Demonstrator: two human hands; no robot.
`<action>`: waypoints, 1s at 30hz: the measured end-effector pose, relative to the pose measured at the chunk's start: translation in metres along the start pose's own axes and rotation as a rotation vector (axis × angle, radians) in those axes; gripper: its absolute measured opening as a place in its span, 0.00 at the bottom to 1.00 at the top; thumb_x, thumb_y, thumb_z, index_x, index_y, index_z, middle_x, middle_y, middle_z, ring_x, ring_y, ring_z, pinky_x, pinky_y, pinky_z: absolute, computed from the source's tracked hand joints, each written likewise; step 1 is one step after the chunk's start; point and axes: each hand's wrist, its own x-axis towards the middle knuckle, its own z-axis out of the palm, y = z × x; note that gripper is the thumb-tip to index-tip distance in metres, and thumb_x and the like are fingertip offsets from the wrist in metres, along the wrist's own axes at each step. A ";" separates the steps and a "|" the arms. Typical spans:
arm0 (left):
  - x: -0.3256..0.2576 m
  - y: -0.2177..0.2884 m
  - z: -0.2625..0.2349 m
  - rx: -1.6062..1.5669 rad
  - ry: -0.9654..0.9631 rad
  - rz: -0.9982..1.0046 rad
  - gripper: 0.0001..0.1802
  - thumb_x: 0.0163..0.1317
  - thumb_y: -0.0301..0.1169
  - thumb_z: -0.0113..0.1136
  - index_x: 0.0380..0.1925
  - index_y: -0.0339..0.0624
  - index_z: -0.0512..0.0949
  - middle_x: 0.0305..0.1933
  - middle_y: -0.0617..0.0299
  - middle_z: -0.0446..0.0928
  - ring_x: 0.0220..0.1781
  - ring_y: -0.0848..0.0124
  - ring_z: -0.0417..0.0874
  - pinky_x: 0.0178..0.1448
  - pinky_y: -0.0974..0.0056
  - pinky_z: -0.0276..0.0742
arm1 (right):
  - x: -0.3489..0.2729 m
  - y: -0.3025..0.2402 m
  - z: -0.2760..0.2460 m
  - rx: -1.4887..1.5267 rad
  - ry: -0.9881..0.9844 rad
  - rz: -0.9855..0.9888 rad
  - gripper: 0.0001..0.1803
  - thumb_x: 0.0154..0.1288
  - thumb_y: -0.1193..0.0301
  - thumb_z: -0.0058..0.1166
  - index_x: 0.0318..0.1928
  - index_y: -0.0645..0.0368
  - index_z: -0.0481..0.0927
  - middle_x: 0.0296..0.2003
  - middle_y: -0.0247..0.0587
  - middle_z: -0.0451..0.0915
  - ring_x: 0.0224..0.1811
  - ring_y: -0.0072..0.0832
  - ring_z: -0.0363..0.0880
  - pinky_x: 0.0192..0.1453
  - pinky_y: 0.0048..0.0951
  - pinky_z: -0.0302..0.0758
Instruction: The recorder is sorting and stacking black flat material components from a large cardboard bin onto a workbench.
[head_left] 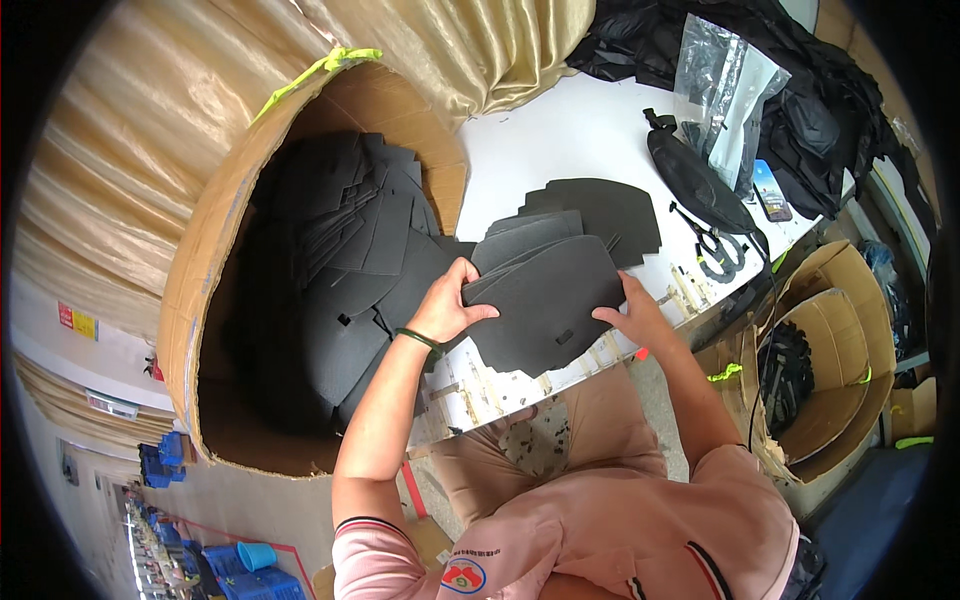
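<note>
Between my two hands is a small stack of flat black foam panels (545, 305), with rounded outlines and a little slot in the top one. My left hand (455, 303) grips the stack's left edge, thumb on top. At the right edge my right hand (636, 312) holds it the same way, its fingers partly hidden beneath. Behind the stack, more black panels (610, 205) lie overlapped on the white table (530, 130). To the left, a large cardboard box (190, 290) lies open toward me, with many loose black panels (370, 230) heaped inside.
Black-handled scissors (708, 236), a black pouch (690, 175), a phone (771, 190) and a clear plastic bag (715, 90) lie on the table's right side. Black fabric (810, 110) is piled behind them. A smaller cardboard box (830, 400) with black pieces stands at the right, below table level.
</note>
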 end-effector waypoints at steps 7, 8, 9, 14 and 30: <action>0.064 -0.018 0.011 -0.239 -0.156 0.093 0.28 0.44 0.21 0.73 0.39 0.43 0.63 0.33 0.63 0.69 0.37 0.73 0.70 0.43 0.67 0.69 | 0.007 -0.027 -0.054 -0.022 -0.051 0.128 0.48 0.53 0.58 0.67 0.68 0.62 0.56 0.61 0.54 0.66 0.64 0.42 0.66 0.64 0.36 0.65; 0.074 -0.023 0.013 -0.213 -0.175 0.099 0.28 0.44 0.20 0.73 0.39 0.43 0.62 0.33 0.63 0.70 0.37 0.73 0.70 0.44 0.67 0.69 | 0.013 -0.037 -0.058 0.174 0.012 0.109 0.50 0.51 0.61 0.69 0.70 0.59 0.53 0.63 0.50 0.65 0.64 0.39 0.65 0.65 0.35 0.64; 0.084 -0.028 0.014 -0.187 -0.193 0.103 0.29 0.45 0.19 0.72 0.40 0.43 0.62 0.33 0.62 0.70 0.38 0.72 0.71 0.44 0.67 0.70 | 0.024 -0.043 -0.060 0.172 0.013 0.109 0.50 0.51 0.61 0.69 0.70 0.59 0.53 0.63 0.50 0.65 0.64 0.39 0.65 0.65 0.35 0.64; 0.118 -0.042 0.033 -0.177 -0.196 0.035 0.27 0.41 0.17 0.72 0.38 0.41 0.65 0.42 0.62 0.73 0.45 0.70 0.73 0.54 0.67 0.68 | 0.111 -0.049 -0.056 -0.058 -0.118 -0.178 0.59 0.45 0.53 0.71 0.71 0.58 0.47 0.66 0.59 0.59 0.69 0.46 0.59 0.68 0.37 0.62; -0.093 0.032 0.140 -1.621 -0.199 -0.871 0.26 0.67 0.47 0.51 0.54 0.38 0.67 0.57 0.44 0.73 0.61 0.54 0.74 0.65 0.47 0.68 | 0.228 -0.029 -0.004 -0.665 -0.686 0.075 0.75 0.34 0.32 0.65 0.73 0.61 0.39 0.71 0.60 0.45 0.74 0.48 0.46 0.73 0.43 0.53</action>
